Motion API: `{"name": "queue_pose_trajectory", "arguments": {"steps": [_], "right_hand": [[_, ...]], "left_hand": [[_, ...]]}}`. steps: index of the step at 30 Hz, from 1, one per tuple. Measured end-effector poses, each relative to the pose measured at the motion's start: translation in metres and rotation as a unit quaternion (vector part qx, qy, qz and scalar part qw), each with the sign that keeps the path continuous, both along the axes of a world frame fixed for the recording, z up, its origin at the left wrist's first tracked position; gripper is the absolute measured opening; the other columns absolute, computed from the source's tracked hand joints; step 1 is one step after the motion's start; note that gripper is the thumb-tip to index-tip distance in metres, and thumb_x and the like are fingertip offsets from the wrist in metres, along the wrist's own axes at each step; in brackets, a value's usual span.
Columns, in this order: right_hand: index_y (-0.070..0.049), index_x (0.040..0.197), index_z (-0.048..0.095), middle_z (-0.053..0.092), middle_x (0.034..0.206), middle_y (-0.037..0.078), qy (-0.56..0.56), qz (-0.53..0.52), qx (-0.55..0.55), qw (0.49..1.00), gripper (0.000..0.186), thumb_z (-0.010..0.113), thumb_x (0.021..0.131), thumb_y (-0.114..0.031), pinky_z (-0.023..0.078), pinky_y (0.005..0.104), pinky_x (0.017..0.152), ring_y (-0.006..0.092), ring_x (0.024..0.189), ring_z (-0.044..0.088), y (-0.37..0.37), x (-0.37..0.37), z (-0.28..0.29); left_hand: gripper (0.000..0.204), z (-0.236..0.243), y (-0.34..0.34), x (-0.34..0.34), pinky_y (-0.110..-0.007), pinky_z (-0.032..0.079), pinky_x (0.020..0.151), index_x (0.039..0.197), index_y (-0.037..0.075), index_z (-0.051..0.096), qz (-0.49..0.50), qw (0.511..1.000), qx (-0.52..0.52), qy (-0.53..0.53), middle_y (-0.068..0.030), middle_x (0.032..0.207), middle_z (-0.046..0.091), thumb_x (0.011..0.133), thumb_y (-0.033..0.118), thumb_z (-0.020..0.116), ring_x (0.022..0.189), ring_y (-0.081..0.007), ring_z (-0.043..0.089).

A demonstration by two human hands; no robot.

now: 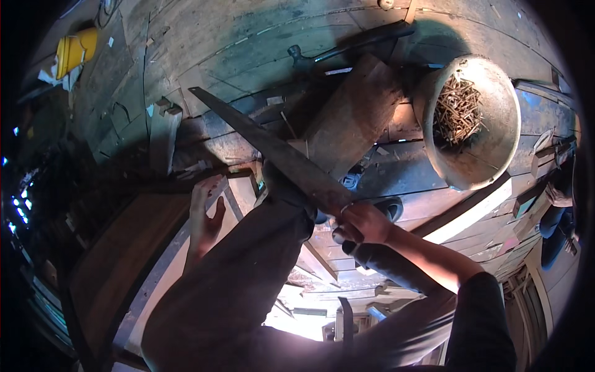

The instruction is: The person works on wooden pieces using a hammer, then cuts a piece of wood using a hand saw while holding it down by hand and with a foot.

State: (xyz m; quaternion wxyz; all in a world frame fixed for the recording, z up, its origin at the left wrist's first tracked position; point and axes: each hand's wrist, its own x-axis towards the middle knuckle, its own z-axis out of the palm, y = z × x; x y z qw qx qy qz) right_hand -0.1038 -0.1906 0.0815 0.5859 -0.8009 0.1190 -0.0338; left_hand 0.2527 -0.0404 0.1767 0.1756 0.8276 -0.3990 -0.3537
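A long handsaw (279, 152) stretches from my right hand up toward the far left, its narrow tip over the floorboards. My right hand (367, 223) is closed round the handle end, which the fingers partly cover. The blade passes over my knee and in front of a thick wooden block (353, 118). At the left, my left hand (206, 214) has its thumb apart from the fingers and holds nothing that I can see. It is beside the end of a pale wooden piece (243, 189); whether it touches the wood, I cannot tell.
A whitish bucket (517, 118) with many rusty nails (457, 111) stands tilted at the right. Beyond the block lies a hammer (341, 49). A yellow container (77, 51) is at the far left. Another person's hand (558, 195) shows at the right edge.
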Motion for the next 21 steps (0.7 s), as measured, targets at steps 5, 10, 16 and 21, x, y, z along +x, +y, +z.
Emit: {"name": "queue_pose_trajectory", "arguments": {"steps": [5,10,16,21], "right_hand": [[-0.006,0.088,0.062,0.062,0.064,0.012,0.047,-0.021,0.098,0.994,0.019,0.072,0.081,-0.020,0.051,0.0420,0.056,0.0304,0.056,0.064,-0.003,0.028,0.030],[-0.006,0.086,0.060,0.061,0.065,0.011,0.093,-0.042,0.134,0.986,0.014,0.070,0.078,-0.010,0.050,0.0393,0.053,0.0315,0.056,0.064,-0.014,0.046,0.047],[-0.005,0.088,0.060,0.059,0.064,0.012,0.126,-0.058,0.158,0.978,0.015,0.070,0.079,-0.013,0.049,0.0408,0.053,0.0324,0.056,0.063,-0.011,0.049,0.054],[-0.005,0.087,0.061,0.060,0.065,0.014,0.086,-0.010,0.088,0.992,0.021,0.072,0.074,-0.017,0.048,0.0418,0.053,0.0342,0.058,0.063,-0.006,0.049,0.041]], "left_hand": [[0.049,-0.073,0.019,0.016,-0.034,0.049,0.091,0.128,0.008,0.057,-0.003,0.998,0.041,0.050,-0.0122,0.114,0.060,0.082,-0.008,0.062,0.105,-0.0270,0.060],[0.044,-0.174,0.079,-0.017,-0.031,0.050,0.089,0.133,0.007,0.052,0.151,0.974,-0.038,0.162,-0.0072,0.111,0.061,0.091,-0.001,0.060,0.101,-0.0178,0.060],[0.042,-0.227,0.116,-0.082,-0.051,0.031,0.103,0.136,0.012,0.051,0.085,0.983,0.097,-0.129,-0.0135,0.135,0.048,0.101,0.035,0.044,0.123,-0.0339,0.042],[0.049,-0.224,0.109,-0.087,-0.054,0.023,0.104,0.142,0.014,0.044,0.169,0.979,0.010,-0.111,-0.0145,0.137,0.047,0.102,0.041,0.035,0.125,-0.0367,0.038]]}}
